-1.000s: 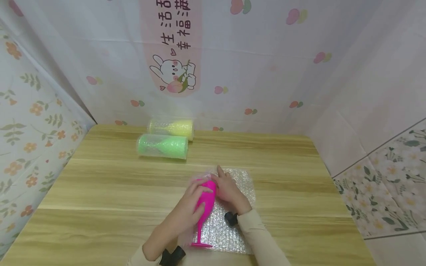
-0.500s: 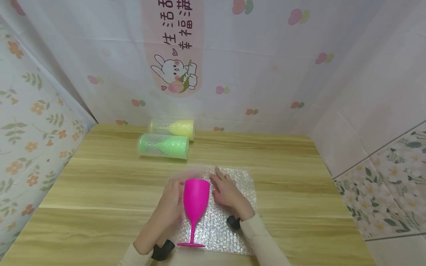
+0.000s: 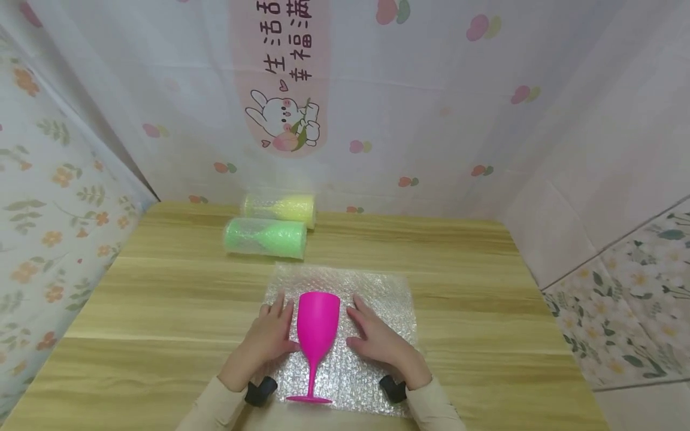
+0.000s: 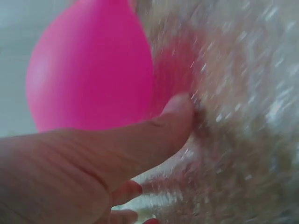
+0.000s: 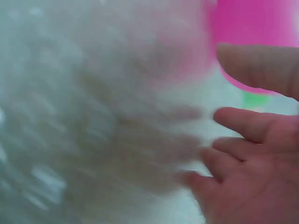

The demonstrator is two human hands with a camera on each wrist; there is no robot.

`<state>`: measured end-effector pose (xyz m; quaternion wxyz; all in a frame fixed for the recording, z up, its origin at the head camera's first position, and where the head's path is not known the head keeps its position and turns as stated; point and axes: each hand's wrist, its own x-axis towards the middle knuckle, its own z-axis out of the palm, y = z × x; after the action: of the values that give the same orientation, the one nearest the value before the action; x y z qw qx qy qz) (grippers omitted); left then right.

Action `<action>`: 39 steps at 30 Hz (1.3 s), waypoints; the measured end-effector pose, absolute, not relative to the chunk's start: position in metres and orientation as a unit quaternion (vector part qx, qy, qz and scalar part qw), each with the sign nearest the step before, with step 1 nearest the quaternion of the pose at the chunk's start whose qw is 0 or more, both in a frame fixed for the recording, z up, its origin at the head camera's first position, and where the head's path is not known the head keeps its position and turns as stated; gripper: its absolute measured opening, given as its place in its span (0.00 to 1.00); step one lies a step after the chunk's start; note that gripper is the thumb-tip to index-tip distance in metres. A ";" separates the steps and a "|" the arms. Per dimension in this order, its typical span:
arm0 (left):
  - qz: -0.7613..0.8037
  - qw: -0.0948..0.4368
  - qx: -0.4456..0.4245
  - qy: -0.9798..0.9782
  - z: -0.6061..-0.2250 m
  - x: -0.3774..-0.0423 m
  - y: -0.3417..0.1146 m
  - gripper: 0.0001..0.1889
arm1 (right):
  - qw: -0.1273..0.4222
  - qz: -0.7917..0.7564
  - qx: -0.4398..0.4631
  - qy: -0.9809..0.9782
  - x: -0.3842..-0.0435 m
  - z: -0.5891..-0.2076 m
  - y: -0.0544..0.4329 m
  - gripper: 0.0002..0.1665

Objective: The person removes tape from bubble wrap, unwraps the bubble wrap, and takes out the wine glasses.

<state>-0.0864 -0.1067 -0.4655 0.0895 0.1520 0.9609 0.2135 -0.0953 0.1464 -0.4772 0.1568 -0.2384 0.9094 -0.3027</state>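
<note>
A bright pink goblet [image 3: 318,323] lies on its side on a spread sheet of bubble wrap [image 3: 377,296], its foot toward the person and its rim away. Left of the bowl is my left hand [image 3: 268,335], fingers spread and thumb pointing at the bowl's lower edge. In the left wrist view that thumb [image 4: 163,126] reaches down to the bubble wrap beside the pink bowl [image 4: 93,70]. My right hand [image 3: 377,335] is on the other side, apart from the bowl, with loosely bent fingers over the wrap. The right wrist view shows its fingers [image 5: 243,123] holding nothing.
Behind the wrap, toward the left, lie two rolled bundles in bubble wrap: a green goblet [image 3: 264,237] and a yellow goblet [image 3: 279,208]. A printed curtain [image 3: 409,108] hangs along the table's back edge. The wooden tabletop [image 3: 474,287] extends on both sides.
My left hand has let go of the goblet and moved left, and the goblet now lies straighter. The wrap's left part is spread flat. The right hand has drawn slightly nearer the person.
</note>
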 end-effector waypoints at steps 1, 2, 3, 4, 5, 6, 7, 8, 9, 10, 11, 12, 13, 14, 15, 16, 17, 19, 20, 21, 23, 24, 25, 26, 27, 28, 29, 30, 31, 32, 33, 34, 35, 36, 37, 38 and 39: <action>0.215 0.096 0.151 0.960 -0.465 -0.088 -0.106 0.49 | 0.167 -0.313 -0.235 0.905 -0.096 -0.474 0.150 0.37; 0.217 0.102 0.150 0.959 -0.465 -0.090 -0.106 0.50 | 0.178 -0.318 -0.231 0.902 -0.095 -0.470 0.154 0.37; 0.219 0.108 0.148 0.958 -0.464 -0.092 -0.106 0.50 | 0.190 -0.317 -0.225 0.902 -0.095 -0.466 0.157 0.37; 0.221 0.113 0.145 0.958 -0.464 -0.093 -0.105 0.51 | 0.201 -0.320 -0.216 0.900 -0.094 -0.461 0.159 0.36; 0.222 0.119 0.141 0.958 -0.463 -0.094 -0.104 0.51 | 0.210 -0.319 -0.205 0.901 -0.093 -0.457 0.162 0.36; 0.222 0.123 0.137 0.957 -0.463 -0.095 -0.104 0.51 | 0.215 -0.315 -0.196 0.904 -0.092 -0.454 0.164 0.36; 0.220 0.126 0.133 0.958 -0.463 -0.096 -0.103 0.52 | 0.219 -0.312 -0.184 0.906 -0.091 -0.450 0.166 0.35; 0.219 0.129 0.130 0.958 -0.463 -0.096 -0.103 0.52 | 0.220 -0.308 -0.173 0.909 -0.090 -0.448 0.167 0.34; 0.217 0.131 0.128 0.959 -0.463 -0.096 -0.102 0.52 | 0.220 -0.306 -0.160 0.912 -0.089 -0.445 0.169 0.33; 0.217 0.132 0.126 0.959 -0.463 -0.096 -0.102 0.52 | 0.219 -0.303 -0.147 0.916 -0.088 -0.444 0.170 0.33; 0.217 0.132 0.125 0.959 -0.463 -0.095 -0.102 0.52 | 0.216 -0.295 -0.139 0.920 -0.087 -0.443 0.172 0.32; 0.218 0.132 0.124 0.959 -0.463 -0.094 -0.101 0.52 | 0.214 -0.289 -0.133 0.924 -0.086 -0.443 0.174 0.31; 0.220 0.134 0.122 0.959 -0.462 -0.094 -0.101 0.53 | 0.213 -0.289 -0.126 0.925 -0.086 -0.443 0.176 0.31; 0.221 0.135 0.120 0.958 -0.462 -0.093 -0.101 0.53 | 0.210 -0.287 -0.122 0.927 -0.085 -0.444 0.178 0.30; 0.222 0.136 0.119 0.958 -0.462 -0.093 -0.101 0.53 | 0.207 -0.289 -0.117 0.927 -0.086 -0.445 0.180 0.30; 0.224 0.137 0.117 0.958 -0.461 -0.092 -0.100 0.53 | 0.205 -0.291 -0.117 0.927 -0.086 -0.445 0.182 0.29; 0.225 0.139 0.114 0.958 -0.460 -0.092 -0.100 0.53 | 0.202 -0.293 -0.119 0.927 -0.087 -0.446 0.184 0.29; 0.226 0.141 0.110 0.958 -0.459 -0.091 -0.099 0.53 | 0.200 -0.301 -0.121 0.925 -0.087 -0.447 0.186 0.28; 0.228 0.143 0.107 0.957 -0.458 -0.091 -0.098 0.52 | 0.199 -0.302 -0.124 0.924 -0.088 -0.448 0.187 0.28; 0.228 0.144 0.105 0.957 -0.457 -0.091 -0.097 0.52 | 0.199 -0.302 -0.127 0.924 -0.088 -0.447 0.187 0.28; 0.229 0.146 0.099 0.957 -0.456 -0.091 -0.095 0.53 | 0.201 -0.302 -0.132 0.923 -0.086 -0.446 0.185 0.27; 0.225 0.147 0.097 0.958 -0.455 -0.091 -0.093 0.52 | 0.198 -0.298 -0.143 0.923 -0.086 -0.444 0.183 0.24; 0.221 0.148 0.094 0.959 -0.454 -0.091 -0.092 0.52 | 0.194 -0.300 -0.151 0.922 -0.085 -0.443 0.181 0.23; 0.214 0.150 0.091 0.961 -0.454 -0.092 -0.090 0.52 | 0.190 -0.302 -0.160 0.920 -0.083 -0.441 0.178 0.21; 0.202 0.150 0.090 0.964 -0.454 -0.092 -0.089 0.52 | 0.184 -0.301 -0.172 0.920 -0.081 -0.439 0.174 0.20; 0.190 0.150 0.088 0.966 -0.455 -0.092 -0.087 0.51 | 0.178 -0.300 -0.186 0.918 -0.079 -0.437 0.171 0.19; 0.175 0.149 0.086 0.969 -0.455 -0.092 -0.085 0.51 | 0.172 -0.297 -0.202 0.917 -0.077 -0.436 0.166 0.17; 0.159 0.148 0.087 0.972 -0.456 -0.091 -0.084 0.50 | 0.171 -0.294 -0.216 0.915 -0.075 -0.434 0.162 0.17; 0.145 0.150 0.088 0.974 -0.456 -0.091 -0.083 0.48 | 0.178 -0.302 -0.223 0.910 -0.072 -0.433 0.157 0.19; 0.133 0.150 0.089 0.976 -0.457 -0.090 -0.082 0.47 | 0.188 -0.307 -0.230 0.904 -0.069 -0.433 0.152 0.20; 0.122 0.150 0.090 0.977 -0.457 -0.089 -0.081 0.46 | 0.200 -0.312 -0.236 0.898 -0.067 -0.433 0.147 0.21; 0.112 0.149 0.092 0.978 -0.458 -0.088 -0.080 0.45 | 0.217 -0.324 -0.234 0.891 -0.065 -0.434 0.141 0.21; 0.103 0.149 0.093 0.979 -0.458 -0.087 -0.079 0.43 | 0.233 -0.335 -0.228 0.884 -0.062 -0.436 0.136 0.22; 0.096 0.148 0.093 0.980 -0.459 -0.086 -0.078 0.42 | 0.249 -0.349 -0.218 0.877 -0.059 -0.438 0.131 0.23; 0.090 0.146 0.093 0.981 -0.459 -0.085 -0.077 0.41 | 0.262 -0.362 -0.207 0.871 -0.057 -0.441 0.126 0.23; 0.085 0.142 0.092 0.982 -0.460 -0.084 -0.076 0.41 | 0.269 -0.371 -0.196 0.867 -0.054 -0.444 0.122 0.24; 0.079 0.138 0.090 0.983 -0.461 -0.083 -0.075 0.39 | 0.273 -0.377 -0.187 0.865 -0.052 -0.448 0.118 0.24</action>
<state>-0.0833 -0.0746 -0.4606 0.1381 0.0903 0.9831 0.0791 -0.0521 0.1179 -0.4479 0.2728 -0.1868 0.8652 -0.3770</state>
